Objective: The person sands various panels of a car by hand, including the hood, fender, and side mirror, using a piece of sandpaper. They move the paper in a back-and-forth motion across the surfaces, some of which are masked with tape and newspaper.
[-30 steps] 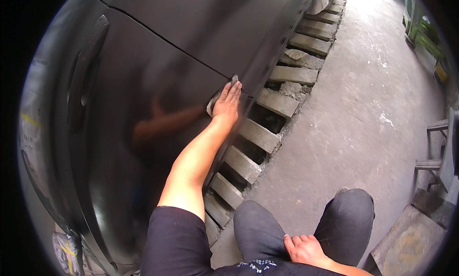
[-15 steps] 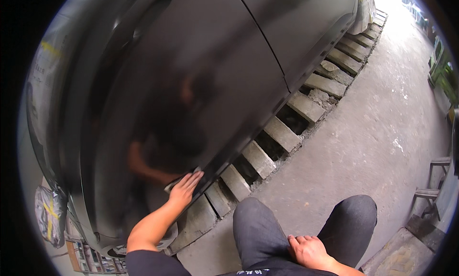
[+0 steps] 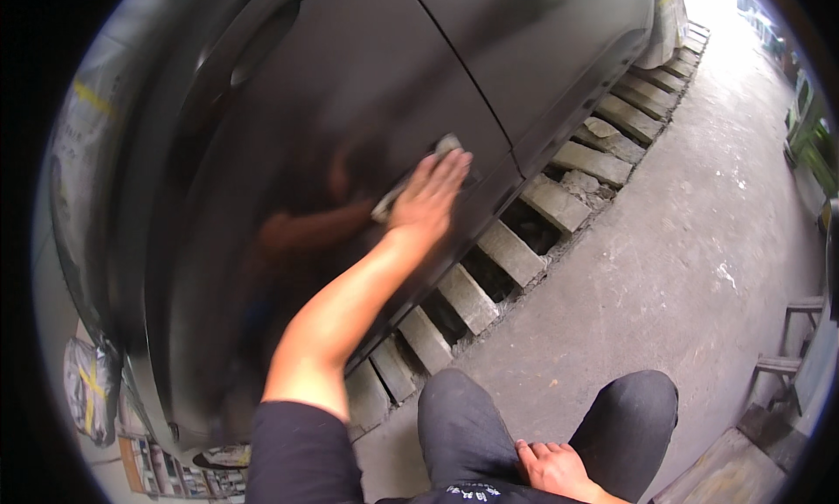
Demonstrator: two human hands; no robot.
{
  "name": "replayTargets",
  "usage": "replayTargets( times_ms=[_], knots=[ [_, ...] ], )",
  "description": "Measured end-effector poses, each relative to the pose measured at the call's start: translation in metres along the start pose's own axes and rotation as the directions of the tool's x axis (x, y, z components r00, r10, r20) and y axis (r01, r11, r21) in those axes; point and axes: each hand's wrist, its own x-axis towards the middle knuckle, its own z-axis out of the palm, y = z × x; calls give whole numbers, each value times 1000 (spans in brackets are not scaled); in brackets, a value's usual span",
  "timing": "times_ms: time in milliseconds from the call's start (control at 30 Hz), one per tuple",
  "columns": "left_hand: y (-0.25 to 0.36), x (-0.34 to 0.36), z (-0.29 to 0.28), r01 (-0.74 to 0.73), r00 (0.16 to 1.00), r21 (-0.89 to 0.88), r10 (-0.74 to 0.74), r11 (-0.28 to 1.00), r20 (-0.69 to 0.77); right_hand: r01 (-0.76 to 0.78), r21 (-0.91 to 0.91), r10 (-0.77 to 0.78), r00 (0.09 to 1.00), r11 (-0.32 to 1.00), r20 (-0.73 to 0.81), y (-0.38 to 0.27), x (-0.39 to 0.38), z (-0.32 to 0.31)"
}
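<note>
Pad: pale, flat, abrasive-looking sheet, pressed under your left hand, grip flattened on it with fingers spread, against the car door. Door: dark, glossy, smooth, mirroring your arm. Below the grip: rough grey concrete slats in a row, speckled concrete floor beyond. Right hand: resting loosely open on dark trousers. Half a second ago the pad sat lower, near the sill.

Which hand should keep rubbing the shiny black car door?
The left hand. It is pressed flat on the pale pad against the car door, arm stretched out. The right hand rests down on the knee, away from the door.
</note>
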Motion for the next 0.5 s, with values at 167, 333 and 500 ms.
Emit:
replayTargets(
  times_ms=[167, 333, 500],
  knots=[
    [62, 1, 34, 49, 990, -98, -35, 994, 140, -12, 16, 11, 999, 1000, 47, 7, -5, -1],
    [59, -134, 20, 271, 961, -208, -252, 940, 114, -56, 14, 54, 994, 998, 97, 9, -3, 0],
    [59, -359, 22, 296, 932, -55, -276, 954, 233, -40, 24, 36, 988, 999, 152, 14, 2, 8]
  ],
)
